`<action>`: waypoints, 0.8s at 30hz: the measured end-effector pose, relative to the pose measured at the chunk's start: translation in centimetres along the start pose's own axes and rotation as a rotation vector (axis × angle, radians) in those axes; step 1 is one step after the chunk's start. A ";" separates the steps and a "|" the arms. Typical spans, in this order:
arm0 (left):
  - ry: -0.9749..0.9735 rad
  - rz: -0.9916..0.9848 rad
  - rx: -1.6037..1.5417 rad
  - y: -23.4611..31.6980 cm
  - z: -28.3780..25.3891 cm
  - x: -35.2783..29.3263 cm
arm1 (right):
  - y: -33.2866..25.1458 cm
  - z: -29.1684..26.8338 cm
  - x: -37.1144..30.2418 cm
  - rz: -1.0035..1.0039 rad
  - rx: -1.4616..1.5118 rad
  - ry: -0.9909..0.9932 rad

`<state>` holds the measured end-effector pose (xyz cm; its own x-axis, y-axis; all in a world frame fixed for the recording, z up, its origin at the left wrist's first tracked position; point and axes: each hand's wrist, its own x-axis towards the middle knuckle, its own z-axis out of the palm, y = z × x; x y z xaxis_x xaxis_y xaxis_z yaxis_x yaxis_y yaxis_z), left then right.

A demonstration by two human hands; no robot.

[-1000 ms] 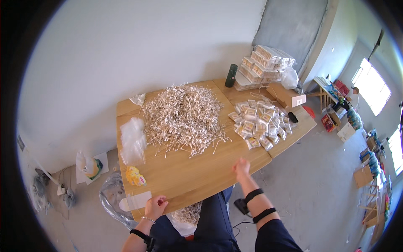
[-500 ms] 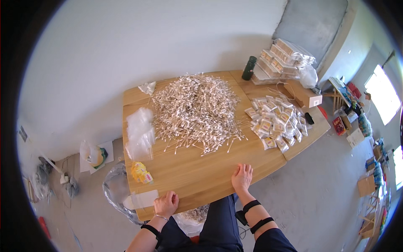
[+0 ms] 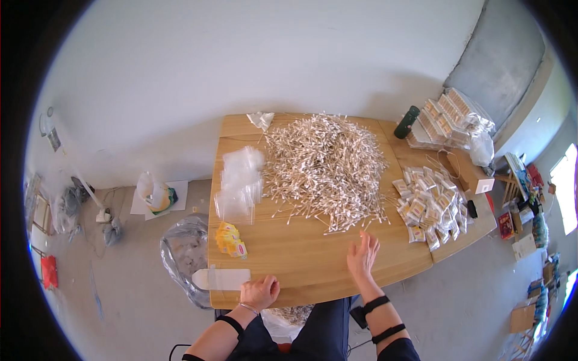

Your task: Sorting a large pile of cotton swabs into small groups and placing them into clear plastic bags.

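Observation:
My left hand [image 3: 260,293] rests curled into a loose fist on the near edge of the wooden table [image 3: 307,265], beside a white card strip [image 3: 224,279]; nothing shows in it. Farther right, my right hand [image 3: 363,255] is held over the table with its fingers partly stretched and nothing in them. Just beyond its fingertips spreads a large heap of cotton swabs [image 3: 328,168]. Small filled packets of swabs [image 3: 435,207] lie piled to the right. Clear plastic bags [image 3: 241,183] are left of the heap, with yellow printed cards [image 3: 230,239] nearer to me.
A dark green bottle [image 3: 407,122] and stacked wrapped packs [image 3: 451,120] occupy the far right, near a cardboard box [image 3: 460,171]. A clear plastic sack [image 3: 183,259] stands on the floor against the table's left side. A small black object [image 3: 472,209] lies beside the packets.
My right hand has moved forward toward the swab heap, and its fingers have opened out. My left hand stays at the table edge. The whole view has shifted, with the table now farther right.

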<state>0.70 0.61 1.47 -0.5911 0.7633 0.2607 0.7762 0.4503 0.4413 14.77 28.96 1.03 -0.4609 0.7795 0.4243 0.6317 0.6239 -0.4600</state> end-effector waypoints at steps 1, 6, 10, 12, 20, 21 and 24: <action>-0.001 0.001 -0.016 0.2 0.0 0.1 | -0.7 0.8 1.7 0.001 -0.014 -0.004; 0.011 0.028 0.007 0.4 0.0 0.1 | -4.9 4.4 6.7 0.092 -0.023 -0.078; 0.003 0.030 0.005 0.1 0.8 0.0 | -5.5 6.7 4.9 0.031 -0.001 -0.096; -0.009 0.028 0.014 0.0 0.9 0.2 | -6.4 6.6 3.2 -0.026 0.011 -0.081; 0.004 0.022 0.004 -0.1 0.4 0.6 | -3.5 3.2 4.2 -0.187 0.129 -0.061; 0.005 0.035 -0.010 -0.1 0.6 0.6 | -1.5 3.1 5.9 -0.126 0.058 -0.014; -0.021 0.036 0.053 -0.1 0.6 0.4 | 2.6 2.4 11.2 0.184 -0.069 -0.020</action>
<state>0.49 1.17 1.03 -0.5581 0.7889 0.2570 0.8079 0.4460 0.3853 9.69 39.45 2.72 -0.3455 0.8815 0.3218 0.7477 0.4658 -0.4732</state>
